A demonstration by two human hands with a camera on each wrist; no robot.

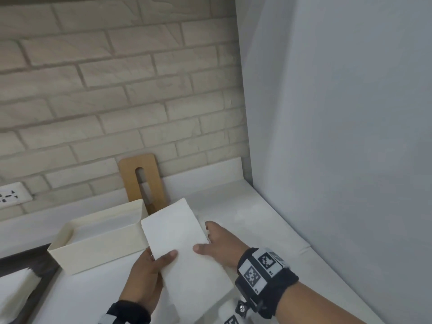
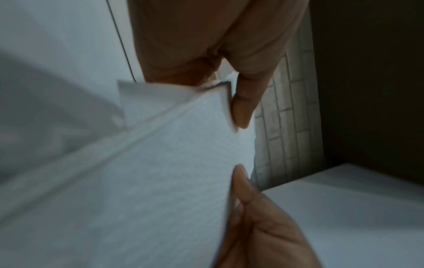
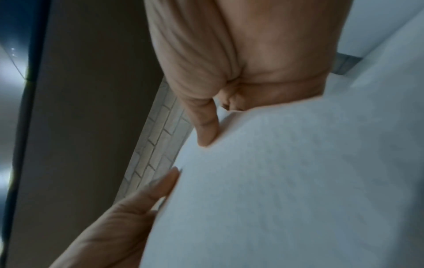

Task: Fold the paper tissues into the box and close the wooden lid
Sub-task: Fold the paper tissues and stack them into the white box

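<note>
A folded white paper tissue (image 1: 184,244) is held above the counter, just right of the open cream box (image 1: 93,247). My left hand (image 1: 149,272) grips its near left edge, thumb on top. My right hand (image 1: 219,244) grips its right edge, thumb on top and fingers underneath. White tissues lie flat inside the box. The wooden lid (image 1: 145,181), with a slot in it, leans upright against the brick wall behind the box. In the left wrist view the tissue (image 2: 149,172) is pinched between thumb and fingers; the right wrist view shows the tissue (image 3: 286,181) the same way.
The white counter (image 1: 245,218) ends at a grey wall (image 1: 339,136) on the right and a brick wall (image 1: 117,90) behind. A wall socket (image 1: 11,195) sits at far left. Another white tissue stack (image 1: 14,291) lies at the lower left.
</note>
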